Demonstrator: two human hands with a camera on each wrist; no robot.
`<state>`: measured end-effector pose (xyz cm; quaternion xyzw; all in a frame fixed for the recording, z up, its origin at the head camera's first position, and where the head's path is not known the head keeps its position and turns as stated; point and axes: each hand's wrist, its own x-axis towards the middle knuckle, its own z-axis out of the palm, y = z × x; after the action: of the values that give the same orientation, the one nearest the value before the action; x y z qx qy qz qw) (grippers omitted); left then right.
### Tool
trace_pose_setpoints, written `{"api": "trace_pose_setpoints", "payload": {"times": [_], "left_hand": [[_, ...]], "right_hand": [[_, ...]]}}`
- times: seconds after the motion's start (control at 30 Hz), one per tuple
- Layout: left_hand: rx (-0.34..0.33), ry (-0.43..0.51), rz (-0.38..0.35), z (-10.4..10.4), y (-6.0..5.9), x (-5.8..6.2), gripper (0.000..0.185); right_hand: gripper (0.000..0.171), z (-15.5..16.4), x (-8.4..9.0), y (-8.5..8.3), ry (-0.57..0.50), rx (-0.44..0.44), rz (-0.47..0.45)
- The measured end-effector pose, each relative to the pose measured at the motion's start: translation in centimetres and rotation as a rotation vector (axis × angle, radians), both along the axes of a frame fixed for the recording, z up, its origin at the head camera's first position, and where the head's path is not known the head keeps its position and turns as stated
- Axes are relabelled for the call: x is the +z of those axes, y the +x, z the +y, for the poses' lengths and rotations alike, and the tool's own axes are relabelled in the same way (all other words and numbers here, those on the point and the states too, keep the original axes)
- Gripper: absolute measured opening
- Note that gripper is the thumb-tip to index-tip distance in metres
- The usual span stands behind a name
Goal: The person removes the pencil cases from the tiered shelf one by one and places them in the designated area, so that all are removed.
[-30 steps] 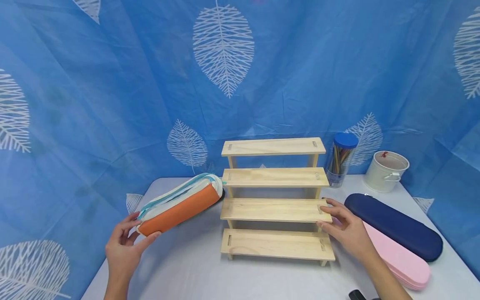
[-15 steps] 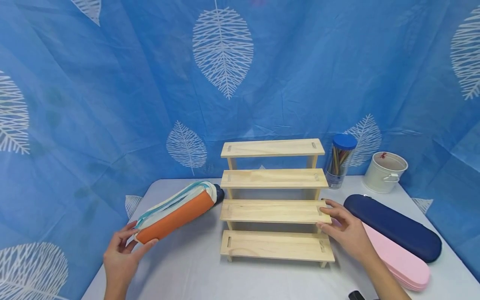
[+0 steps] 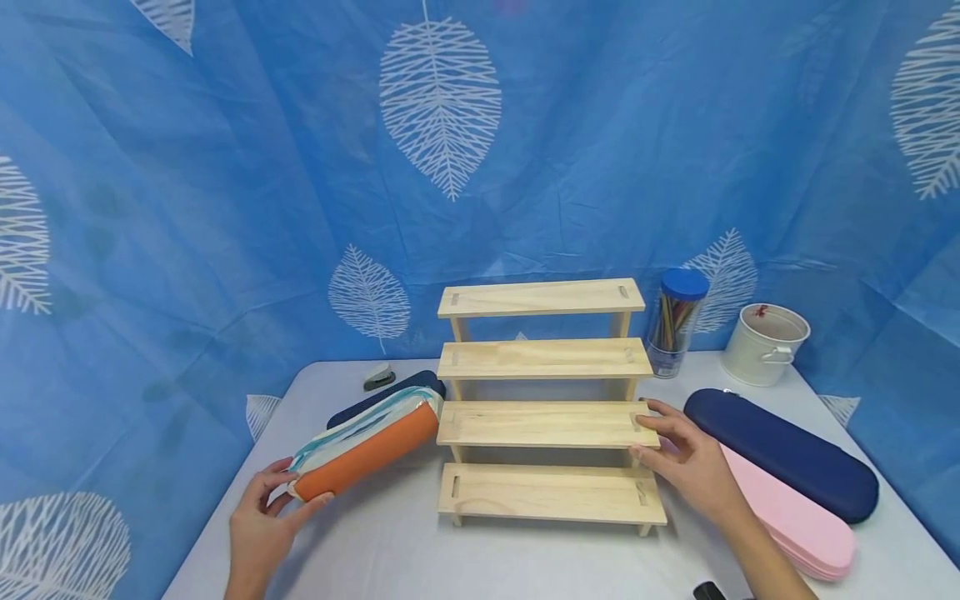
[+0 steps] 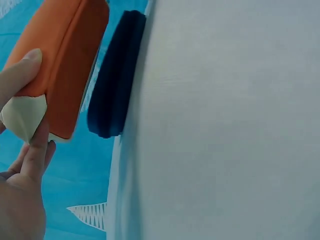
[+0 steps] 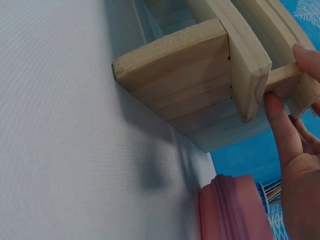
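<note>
Left hand: the left hand (image 3: 262, 533) pinches the near end of an orange pencil pouch (image 3: 365, 447), thumb under and fingers on top; the pouch is tilted, lifted off the tabletop (image 3: 390, 550), just left of the rack.
Right hand: the right hand (image 3: 690, 467) holds the right end of the wooden stepped rack (image 3: 547, 425), fingers curled on its second step (thumb below that board).
Under the pouch: a dark blue case (image 4: 115, 75) lies flat on the tabletop.
Right side: a navy case (image 3: 780, 454), a pink case (image 3: 795, 521), a jar of pencils (image 3: 677, 321), a white bucket (image 3: 765, 343).
Doing it well: likely best to grip the pouch nearer its middle, since the free end sags; steady the rack.
</note>
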<state>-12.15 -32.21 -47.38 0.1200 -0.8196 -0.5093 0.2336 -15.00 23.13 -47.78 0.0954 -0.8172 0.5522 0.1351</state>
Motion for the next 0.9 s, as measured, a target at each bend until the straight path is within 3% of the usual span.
{"api": "trace_pose_setpoints", "payload": {"times": [0.47,0.9], "left_hand": [[-0.066,-0.189,-0.12,0.1,-0.3,-0.8,0.052],[-0.144,-0.258,-0.211,-0.3,-0.4,-1.2,0.053]], "right_hand": [[0.043,-0.1,-0.1,0.0,-0.008,-0.001,0.013],[0.044,0.1,-0.1,-0.1,0.006,0.003,0.004]]}}
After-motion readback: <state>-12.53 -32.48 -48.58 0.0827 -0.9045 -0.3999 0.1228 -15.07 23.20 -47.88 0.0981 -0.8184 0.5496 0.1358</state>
